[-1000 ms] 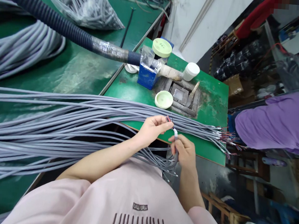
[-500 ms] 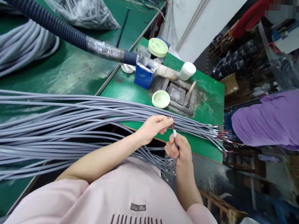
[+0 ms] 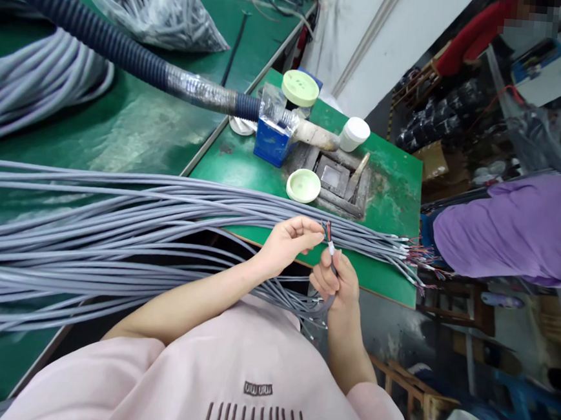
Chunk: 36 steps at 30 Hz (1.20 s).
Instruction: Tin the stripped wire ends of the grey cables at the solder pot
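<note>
My right hand (image 3: 338, 279) is closed around a grey cable, just below its stripped end. A white band (image 3: 331, 247) sits at that end, and thin red and dark wires (image 3: 328, 230) stick up out of it. My left hand (image 3: 293, 242) has its thumb and forefinger pinched at the wires' left side. Its fingertips partly cover the dark strands. Behind both hands a thick bundle of grey cables (image 3: 242, 208) runs across the bench, its bared coloured ends (image 3: 416, 252) fanning out at the right edge. More grey cables (image 3: 158, 281) lie nearer my body.
On the green bench (image 3: 393, 199) stand a shallow pale-green dish (image 3: 304, 186), a square metal pot (image 3: 332, 175), a white jar (image 3: 354, 134) and a lidded tub (image 3: 300, 88). A dark corrugated hose (image 3: 127, 55) ends over the pot. A person's purple sleeve (image 3: 512, 228) is at the right.
The left fingertips have shifted slightly off the wires, which now show more and stand spread upward. The right hand keeps its grip on the cable. The view has shifted slightly.
</note>
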Motion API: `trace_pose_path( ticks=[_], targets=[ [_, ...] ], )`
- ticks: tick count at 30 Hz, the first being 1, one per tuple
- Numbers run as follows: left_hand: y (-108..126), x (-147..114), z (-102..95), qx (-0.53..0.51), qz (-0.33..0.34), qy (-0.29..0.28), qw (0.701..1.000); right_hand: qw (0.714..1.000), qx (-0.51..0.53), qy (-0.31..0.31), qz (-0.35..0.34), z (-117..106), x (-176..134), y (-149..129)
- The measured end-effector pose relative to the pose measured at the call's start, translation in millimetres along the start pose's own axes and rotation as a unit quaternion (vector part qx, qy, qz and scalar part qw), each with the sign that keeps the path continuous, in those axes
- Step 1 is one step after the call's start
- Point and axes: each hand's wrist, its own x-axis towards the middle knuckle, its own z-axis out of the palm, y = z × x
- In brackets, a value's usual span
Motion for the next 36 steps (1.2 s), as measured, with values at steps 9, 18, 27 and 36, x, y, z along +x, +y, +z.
trace_pose_path(
  ticks=[9,18,27,36],
  targets=[
    [8,-9,4.5,0.036,0.061,0.021,0.997,0.963,-0.178,0.135,-0.148,-1,0,5],
    [10,-8,8.7,0.028,0.091,0.061,0.994,0.897,-0.346,0.189,-0.199,12,-3,0],
    [9,-5,10.5,0.001,0.077,0.079,0.994,0.858,-0.429,0.189,-0.209,12,-5,2],
    [5,-5,7.8,-0.018,0.052,0.037,0.998,0.990,-0.123,0.010,-0.061,10,-1,1]
  ],
)
